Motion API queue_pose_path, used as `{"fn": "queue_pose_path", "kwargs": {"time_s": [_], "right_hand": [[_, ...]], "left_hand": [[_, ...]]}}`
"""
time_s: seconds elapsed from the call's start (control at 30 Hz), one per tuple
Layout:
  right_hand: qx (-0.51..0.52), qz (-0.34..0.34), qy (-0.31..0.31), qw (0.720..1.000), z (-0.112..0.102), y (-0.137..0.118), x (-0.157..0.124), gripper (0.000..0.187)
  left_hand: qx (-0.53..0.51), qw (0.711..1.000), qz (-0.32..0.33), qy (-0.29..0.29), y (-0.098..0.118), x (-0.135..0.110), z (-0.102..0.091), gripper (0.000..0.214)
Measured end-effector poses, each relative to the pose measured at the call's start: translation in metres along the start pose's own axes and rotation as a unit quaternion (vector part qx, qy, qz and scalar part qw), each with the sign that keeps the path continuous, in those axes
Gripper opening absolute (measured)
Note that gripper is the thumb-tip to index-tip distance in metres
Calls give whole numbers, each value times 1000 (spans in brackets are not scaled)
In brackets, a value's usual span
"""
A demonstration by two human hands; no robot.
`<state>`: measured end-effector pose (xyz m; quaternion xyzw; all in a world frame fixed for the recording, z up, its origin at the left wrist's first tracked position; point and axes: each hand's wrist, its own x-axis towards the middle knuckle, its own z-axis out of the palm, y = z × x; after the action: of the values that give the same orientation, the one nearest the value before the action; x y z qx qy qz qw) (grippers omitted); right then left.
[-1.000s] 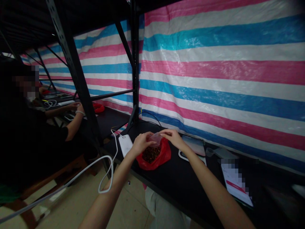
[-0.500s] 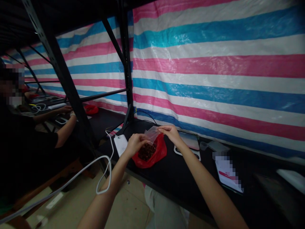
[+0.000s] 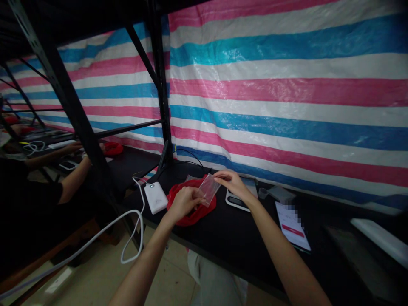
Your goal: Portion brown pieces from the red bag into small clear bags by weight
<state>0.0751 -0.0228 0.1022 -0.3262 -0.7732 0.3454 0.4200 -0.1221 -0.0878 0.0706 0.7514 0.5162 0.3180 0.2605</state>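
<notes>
A small clear plastic bag (image 3: 209, 189) is stretched between my two hands above a red plastic bag (image 3: 191, 219) on the black table. My left hand (image 3: 185, 201) pinches its lower left side, and my right hand (image 3: 232, 183) pinches its upper right corner. The clear bag looks flat, with nothing visible inside. My left hand and the clear bag hide most of the red bag's contents. Just behind my right wrist sits a digital scale (image 3: 237, 201), partly covered by that hand.
A white power bank (image 3: 156, 198) with a white cable (image 3: 140, 229) lies left of the red bag. To the right are a small clear cup (image 3: 263, 193), a clear lid (image 3: 281, 194) and a phone (image 3: 291, 225). A black metal post (image 3: 68, 102) stands left; beyond it a co-worker's arm (image 3: 75, 180) reaches over the table.
The clear bag has come lower and slightly right in my hands, now covering the dark bits seen in the red bag before. The whole view has shifted a little to the right.
</notes>
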Motion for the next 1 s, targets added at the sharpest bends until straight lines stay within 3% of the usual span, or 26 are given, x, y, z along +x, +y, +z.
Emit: {"fn": "queue_pose_path", "kwargs": {"time_s": [0.1, 0.23, 0.3, 0.43, 0.63, 0.73, 0.87, 0.93, 1.0], "right_hand": [[-13, 5, -40, 999, -11, -7, -12, 24], [-22, 28, -2, 999, -21, -2, -25, 23], [-37, 33, 2, 999, -28, 2, -31, 22], [-74, 27, 0, 997, -40, 5, -44, 21], [-139, 53, 106, 983, -54, 20, -55, 17], [-138, 51, 160, 976, -62, 31, -60, 16], [-73, 52, 193, 977, -69, 54, -73, 39], [-48, 71, 223, 971, -69, 69, -80, 49], [-45, 103, 233, 966, -67, 84, -87, 48]], "left_hand": [[17, 1000, 22, -11, 13, 1, 14, 24], [15, 999, 44, 2, 26, 7, 34, 30], [-24, 998, 50, 7, 31, 13, 43, 39], [-151, 984, 86, -46, 38, 31, 63, 41], [-192, 971, 75, -119, 41, 52, 100, 46], [-169, 977, 76, -101, 40, 64, 113, 49], [-174, 976, 99, -88, 35, 82, 128, 47], [-185, 977, 98, -44, 32, 90, 138, 44], [-198, 975, 90, 41, 29, 96, 147, 42]]}}
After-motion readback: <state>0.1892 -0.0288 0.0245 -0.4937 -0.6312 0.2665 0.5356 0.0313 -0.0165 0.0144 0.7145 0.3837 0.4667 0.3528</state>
